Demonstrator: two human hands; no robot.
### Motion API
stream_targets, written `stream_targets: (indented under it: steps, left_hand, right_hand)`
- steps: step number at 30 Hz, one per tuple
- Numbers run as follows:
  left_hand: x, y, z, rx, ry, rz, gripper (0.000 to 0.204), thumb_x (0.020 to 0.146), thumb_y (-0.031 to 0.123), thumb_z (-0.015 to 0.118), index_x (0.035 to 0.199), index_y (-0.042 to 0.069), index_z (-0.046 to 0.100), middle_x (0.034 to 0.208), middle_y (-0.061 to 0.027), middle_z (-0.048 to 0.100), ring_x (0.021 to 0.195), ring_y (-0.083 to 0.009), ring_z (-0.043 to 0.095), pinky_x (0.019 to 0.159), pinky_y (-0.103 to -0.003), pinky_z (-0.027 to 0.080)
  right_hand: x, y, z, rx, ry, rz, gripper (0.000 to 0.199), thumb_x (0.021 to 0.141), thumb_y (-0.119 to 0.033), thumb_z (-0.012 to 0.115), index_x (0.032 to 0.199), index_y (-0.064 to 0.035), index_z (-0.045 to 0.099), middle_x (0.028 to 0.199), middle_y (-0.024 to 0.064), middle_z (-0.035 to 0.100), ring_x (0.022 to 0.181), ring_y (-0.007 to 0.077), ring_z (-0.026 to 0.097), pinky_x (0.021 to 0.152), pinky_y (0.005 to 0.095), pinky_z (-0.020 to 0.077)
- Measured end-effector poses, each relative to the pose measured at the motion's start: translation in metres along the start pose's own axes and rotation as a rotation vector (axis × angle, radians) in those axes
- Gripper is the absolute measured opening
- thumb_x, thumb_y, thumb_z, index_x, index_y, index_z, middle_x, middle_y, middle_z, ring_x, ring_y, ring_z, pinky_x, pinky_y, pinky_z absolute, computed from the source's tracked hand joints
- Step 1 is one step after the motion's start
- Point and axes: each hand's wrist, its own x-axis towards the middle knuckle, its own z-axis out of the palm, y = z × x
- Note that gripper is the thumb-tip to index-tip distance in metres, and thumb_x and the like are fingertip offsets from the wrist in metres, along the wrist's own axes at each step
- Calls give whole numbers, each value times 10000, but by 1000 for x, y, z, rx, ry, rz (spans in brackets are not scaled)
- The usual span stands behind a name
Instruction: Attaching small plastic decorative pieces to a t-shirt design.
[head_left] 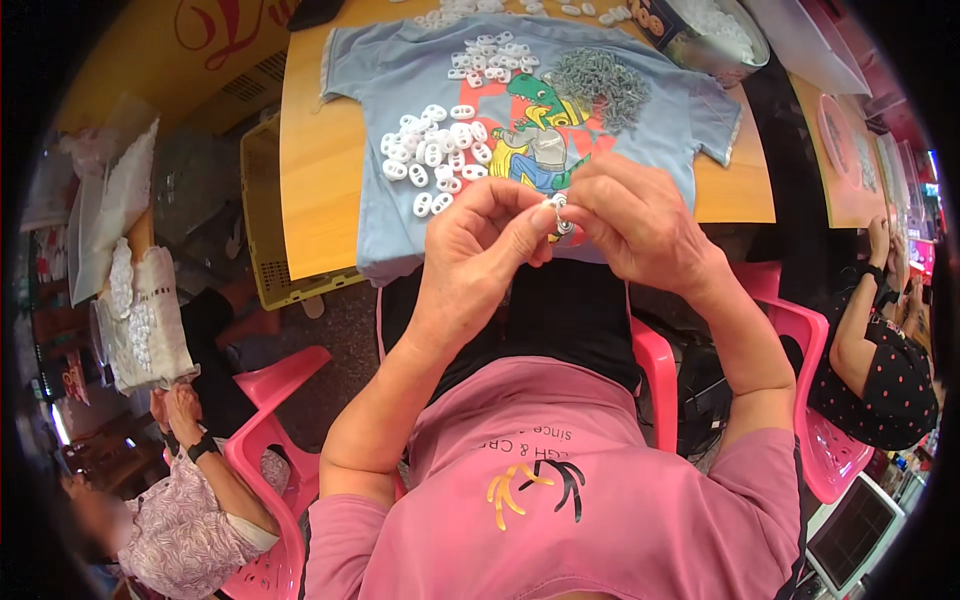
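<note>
Left hand (478, 235) and right hand (640, 222) meet above the blue shirt (392, 240), elbows bent outward, both pinching a small whitish piece (560, 203) between fingertips.

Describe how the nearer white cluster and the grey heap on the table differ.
Colour: the white cluster is bright white; the grey heap is dull grey.
Piece size: the white cluster has larger oval pieces; the grey heap has smaller, thinner ones.
Spread: the white cluster lies loose with gaps; the grey heap is densely packed.
Both lie on the blue T-shirt.
</note>
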Motion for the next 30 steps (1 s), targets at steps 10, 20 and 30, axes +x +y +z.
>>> stream_targets:
  steps: [10, 20, 30]
  left_hand:
    - [-19, -7, 5, 39, 94, 77, 110, 927, 68, 650, 985, -13, 604, 840, -28, 649, 724, -66, 606, 651, -201, 501]
    - [-23, -7, -22, 89, 144, 94, 119, 932, 74, 646, 1002, -11, 602, 847, -38, 660, 726, -81, 611, 660, -215, 501]
    - [-26, -5, -54, -3, 235, 34, 140, 931, 100, 651, 1003, -6, 596, 867, -63, 659, 717, -106, 613, 670, -237, 509]
  right_hand:
    - [-3, -9, 16, 160, 36, 26, 117, 891, -57, 647, 855, 5, 554, 745, 112, 568, 617, 269, 552, 527, 357, 435]
    - [10, -13, 46, 195, 41, 68, 87, 892, -53, 639, 875, -7, 567, 761, 100, 552, 624, 265, 532, 542, 355, 429]
    - [37, 17, 63, -31, -23, 154, 119, 847, -91, 677, 928, -11, 645, 867, 112, 614, 715, 280, 614, 629, 373, 479]
